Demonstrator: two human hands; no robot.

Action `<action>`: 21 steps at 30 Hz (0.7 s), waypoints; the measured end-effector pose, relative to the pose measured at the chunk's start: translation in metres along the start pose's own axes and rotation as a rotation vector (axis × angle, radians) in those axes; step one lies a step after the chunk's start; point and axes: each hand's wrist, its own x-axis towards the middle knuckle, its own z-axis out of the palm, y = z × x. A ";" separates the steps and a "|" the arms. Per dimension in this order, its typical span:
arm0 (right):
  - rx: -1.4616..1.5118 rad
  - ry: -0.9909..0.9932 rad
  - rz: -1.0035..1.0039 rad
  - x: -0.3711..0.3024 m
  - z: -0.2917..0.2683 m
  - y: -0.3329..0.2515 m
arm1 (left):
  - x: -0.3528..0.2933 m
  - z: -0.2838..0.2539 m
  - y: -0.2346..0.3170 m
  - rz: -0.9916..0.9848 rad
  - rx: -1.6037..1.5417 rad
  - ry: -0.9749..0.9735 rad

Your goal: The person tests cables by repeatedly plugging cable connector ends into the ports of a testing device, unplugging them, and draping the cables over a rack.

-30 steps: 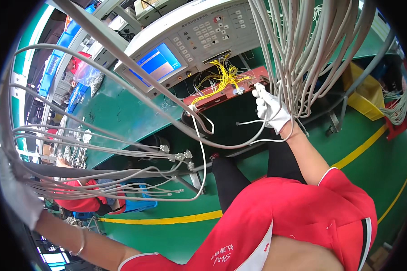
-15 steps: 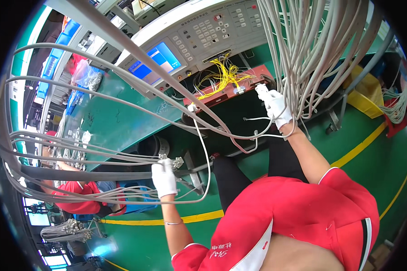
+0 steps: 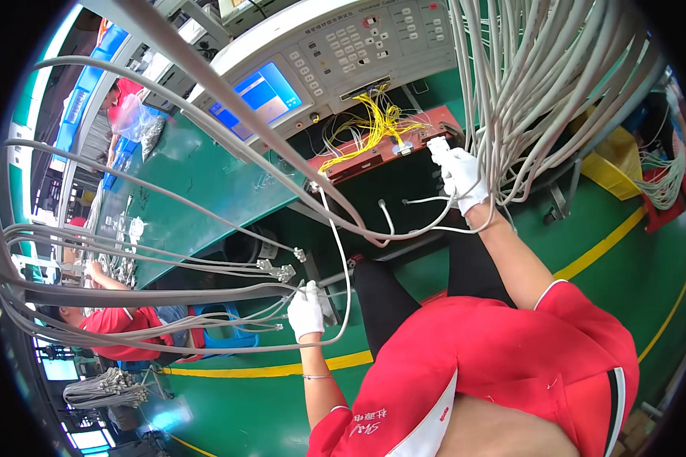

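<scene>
My right hand [image 3: 463,181], in a white glove, is closed around a white cable connector [image 3: 438,147] at the right end of the red-brown fixture [image 3: 366,164]. Grey cables run past its wrist. My left hand [image 3: 306,314], also gloved, is raised left of my knees with its fingers drawn together; what they pinch is too small to make out. Beside its fingertips ends a thick grey cable [image 3: 229,294]. Just above, apart from the hand, hangs a group of cable connectors [image 3: 277,270]. One grey cable is plugged in at the fixture's left end [image 3: 317,185].
Behind the fixture stands a tester with a blue screen [image 3: 263,99]; yellow wires [image 3: 377,126] join the two. A dense bundle of grey cables [image 3: 541,91] hangs at the right. Long cables cross from the left. A co-worker in red [image 3: 122,331] sits at the left by the green table [image 3: 175,183].
My left hand has moved right and slightly down, away from the group of connectors it was touching. One single connector now hangs separately above them. My right hand stays at the fixture.
</scene>
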 end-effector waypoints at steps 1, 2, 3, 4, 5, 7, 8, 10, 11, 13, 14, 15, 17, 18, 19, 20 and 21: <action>0.086 -0.040 -0.014 0.002 0.000 -0.002 | -0.001 0.005 -0.005 -0.029 -0.003 -0.070; 0.151 -0.061 0.009 0.004 -0.002 -0.004 | -0.004 0.008 0.001 -0.029 -0.001 -0.088; 0.148 -0.087 0.019 0.007 -0.004 -0.003 | -0.009 0.007 0.009 -0.053 -0.177 -0.159; 0.145 -0.112 0.029 0.010 -0.006 -0.001 | -0.013 0.008 0.018 -0.081 -0.353 -0.227; 0.115 -0.175 0.030 0.008 -0.002 0.000 | -0.018 0.007 0.024 -0.158 -0.477 -0.237; 0.272 -0.517 0.131 0.003 -0.014 0.003 | -0.017 0.012 0.003 -0.130 -0.463 -0.314; 0.081 -0.329 0.107 -0.021 -0.001 -0.001 | -0.015 0.019 -0.021 -0.079 -0.476 -0.325; -0.143 -0.458 -0.025 -0.051 -0.054 0.014 | -0.016 0.028 0.002 -0.346 -0.746 -0.357; -0.446 -0.450 0.059 -0.050 -0.090 0.029 | -0.019 0.033 0.000 -0.359 -0.783 -0.335; -0.504 -0.424 0.323 -0.066 -0.162 0.051 | -0.024 0.037 -0.003 -0.436 -0.867 -0.325; -1.039 -0.416 0.223 -0.081 -0.182 0.053 | -0.027 0.038 -0.010 -0.471 -0.904 -0.319; -1.552 -0.529 0.270 -0.092 -0.188 0.046 | -0.031 0.039 -0.017 -0.496 -0.936 -0.349; -1.951 -0.781 0.431 -0.111 -0.161 0.019 | -0.038 0.046 -0.031 -0.531 -1.016 -0.409; -1.828 -0.923 0.542 -0.118 -0.121 0.009 | -0.040 0.052 -0.038 -0.548 -1.040 -0.425; -1.455 -1.002 0.361 -0.125 -0.102 0.015 | -0.043 0.058 -0.045 -0.551 -1.041 -0.436; -1.193 -0.956 0.302 -0.134 -0.065 0.022 | -0.044 0.063 -0.053 -0.599 -1.172 -0.436; -1.258 -0.959 0.098 -0.133 -0.038 0.048 | -0.042 0.070 -0.059 -0.641 -1.304 -0.431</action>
